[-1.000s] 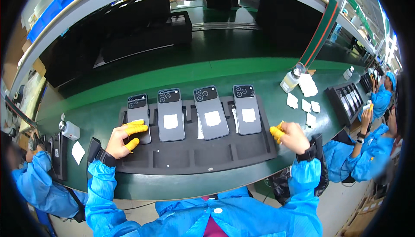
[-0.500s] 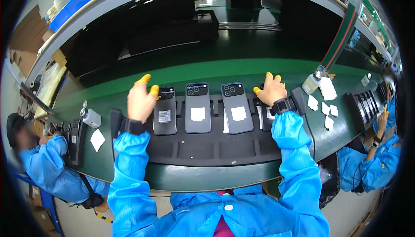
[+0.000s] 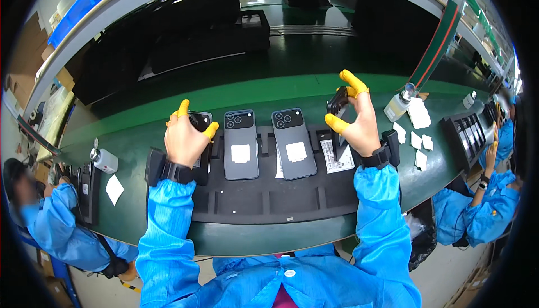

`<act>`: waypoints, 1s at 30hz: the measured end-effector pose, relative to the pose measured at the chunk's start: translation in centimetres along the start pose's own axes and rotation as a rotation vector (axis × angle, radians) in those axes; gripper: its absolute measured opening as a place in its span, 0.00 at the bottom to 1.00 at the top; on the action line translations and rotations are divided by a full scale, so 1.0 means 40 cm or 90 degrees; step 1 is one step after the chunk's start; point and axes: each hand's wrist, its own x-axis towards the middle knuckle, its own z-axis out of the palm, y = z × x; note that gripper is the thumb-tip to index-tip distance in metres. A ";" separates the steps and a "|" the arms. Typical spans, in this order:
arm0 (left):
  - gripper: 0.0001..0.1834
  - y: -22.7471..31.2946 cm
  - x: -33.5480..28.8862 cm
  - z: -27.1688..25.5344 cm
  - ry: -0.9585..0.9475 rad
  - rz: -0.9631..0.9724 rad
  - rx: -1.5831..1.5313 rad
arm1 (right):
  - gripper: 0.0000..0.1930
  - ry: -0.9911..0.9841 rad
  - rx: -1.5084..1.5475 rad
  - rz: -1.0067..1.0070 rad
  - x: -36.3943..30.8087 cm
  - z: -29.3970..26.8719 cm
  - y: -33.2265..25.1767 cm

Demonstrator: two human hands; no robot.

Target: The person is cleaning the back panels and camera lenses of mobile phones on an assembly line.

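Note:
My left hand [image 3: 187,141], with yellow finger cots, is closed around the sides of a dark smartphone [image 3: 202,120] at the left end of the black tray [image 3: 258,200]. My palm hides most of that phone. In my right hand [image 3: 359,121], another smartphone [image 3: 338,103] is tilted up nearly edge-on above the tray's right end, between thumb and fingers. Below it a white printed label [image 3: 339,161] shows in the slot. Between my hands two grey smartphones, the left one [image 3: 241,145] and the right one [image 3: 295,144], lie camera-side up with blank white stickers.
To the right stand a dispenser bottle [image 3: 397,106] and several white wipes [image 3: 419,113]. Another bottle [image 3: 105,160] and one wipe [image 3: 114,189] are on the left. Black trays [image 3: 191,41] are stacked behind. Co-workers in blue sit on both sides.
My right hand has taken hold of the rightmost phone and raised it, uncovering the label. My left hand has moved over the leftmost phone and closed on it. The view has shifted slightly.

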 end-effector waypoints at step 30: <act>0.59 -0.095 -0.202 -0.069 0.040 0.319 -0.631 | 0.49 -0.104 0.364 -0.083 -0.077 -0.046 0.017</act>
